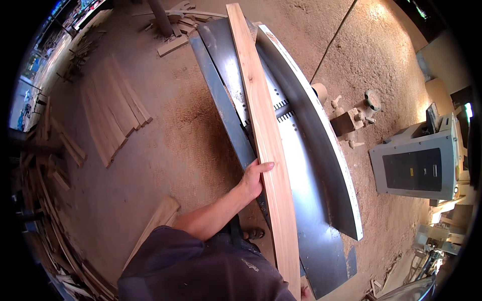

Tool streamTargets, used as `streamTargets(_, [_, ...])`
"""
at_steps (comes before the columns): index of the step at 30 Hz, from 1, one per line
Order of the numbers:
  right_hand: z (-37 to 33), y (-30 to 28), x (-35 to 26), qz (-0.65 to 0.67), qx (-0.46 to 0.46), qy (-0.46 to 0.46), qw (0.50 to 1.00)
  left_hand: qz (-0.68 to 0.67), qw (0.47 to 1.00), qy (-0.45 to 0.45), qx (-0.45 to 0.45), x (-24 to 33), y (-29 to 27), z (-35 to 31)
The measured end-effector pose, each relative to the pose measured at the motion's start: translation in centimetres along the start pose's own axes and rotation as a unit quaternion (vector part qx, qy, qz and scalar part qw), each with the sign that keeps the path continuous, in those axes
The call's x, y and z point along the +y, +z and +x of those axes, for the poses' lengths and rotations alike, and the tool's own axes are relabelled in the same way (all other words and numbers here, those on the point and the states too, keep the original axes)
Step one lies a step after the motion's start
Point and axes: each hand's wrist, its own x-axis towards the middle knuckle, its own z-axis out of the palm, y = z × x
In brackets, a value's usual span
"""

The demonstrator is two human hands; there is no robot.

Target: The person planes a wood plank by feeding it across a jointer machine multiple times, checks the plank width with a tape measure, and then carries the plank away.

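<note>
A long wooden board (pixel 258 100) lies lengthwise over the metal bed of a jointer (pixel 314 200), crossing the slotted gap in its middle. My left hand (pixel 254 179) grips the board's left edge, thumb on the top face and the other fingers down along the side. At the lower edge of the picture, a small part of my right hand (pixel 305 292) shows against the board's right side near its close end; most of that hand is hidden. The jointer's long upright fence (pixel 311 105) runs to the right of the board, with a gap between them.
Several planks (pixel 113 108) lie on the floor to the left, and offcuts (pixel 186 22) are heaped beyond the jointer. More timber (pixel 45 200) is stacked at far left. To the right stand a grey cabinet (pixel 411 163) and a motor-like metal part (pixel 354 118) amid sawdust.
</note>
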Motion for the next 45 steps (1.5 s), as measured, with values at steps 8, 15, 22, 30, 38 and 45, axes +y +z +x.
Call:
streamTargets(8, [2.8, 0.9, -2.6, -0.022, -0.035, -0.005, 0.999, -0.004, 0.999, -0.045, 0.012, -8.1, -0.7, -6.0])
streamTargets(15, [3.6, -7.0, -4.8, -0.038, -0.083, -0.027, 0.995, -0.008, 0.999, -0.035, 0.014, -17.2, 0.2, -11.0])
streamTargets(22, [2.1, -20.3, -9.6, -0.072, -0.128, -0.082, 0.986, -0.02, 1.0, 0.012, 0.0, -27.2, 3.2, -15.5])
streamTargets(30, [-4.5, -26.9, -18.9, -0.143, -0.341, -0.267, 0.89, -0.167, 0.972, 0.102, -0.128, -29.9, 14.3, -19.1])
streamTargets(38, [-18.2, -16.1, -26.8, 0.012, -0.66, -0.292, 0.692, -0.19, 0.92, 0.28, -0.197, -21.3, 27.4, -29.6])
streamTargets(45, [-23.5, -14.0, -27.6, 0.02, -0.721, -0.27, 0.638, -0.232, 0.898, 0.31, -0.209, -17.2, 30.7, -34.3])
